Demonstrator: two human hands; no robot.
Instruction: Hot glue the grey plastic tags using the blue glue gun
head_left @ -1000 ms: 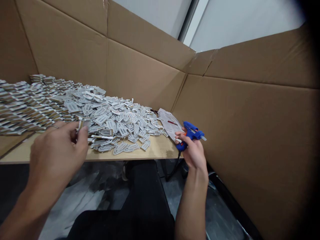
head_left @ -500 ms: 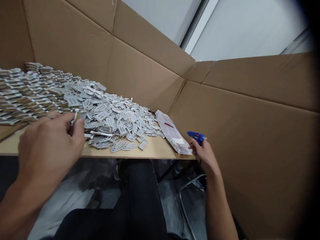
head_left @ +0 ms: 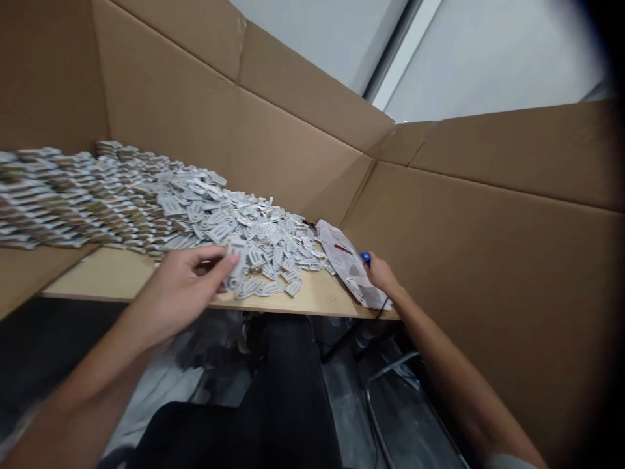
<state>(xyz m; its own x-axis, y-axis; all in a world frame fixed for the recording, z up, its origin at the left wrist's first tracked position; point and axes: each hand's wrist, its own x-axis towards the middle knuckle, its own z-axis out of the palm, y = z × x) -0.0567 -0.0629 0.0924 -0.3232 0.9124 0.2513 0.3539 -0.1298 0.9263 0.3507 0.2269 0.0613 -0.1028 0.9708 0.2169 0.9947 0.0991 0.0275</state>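
My left hand (head_left: 180,293) pinches a flat grey tag-shaped piece (head_left: 237,264) between thumb and fingers, just above the near edge of the loose pile of grey pieces (head_left: 234,234). My right hand (head_left: 381,273) rests by the far right end of the wooden tabletop (head_left: 112,273), beside a printed paper sheet (head_left: 347,264). It closes around a blue hot glue gun (head_left: 365,258), which is almost entirely hidden, with only a blue bit showing past the fingers.
Neat overlapping rows of similar pieces (head_left: 49,202) fill the table's left side. Tall cardboard panels (head_left: 488,293) wall the back and right. A black cord (head_left: 383,306) hangs below the table edge, above a metal chair frame (head_left: 390,384) and my dark-trousered legs (head_left: 278,391).
My left hand has moved right along the table to the loose pile, still holding a piece. My right hand has dropped beside the paper, and the glue gun is now mostly hidden.
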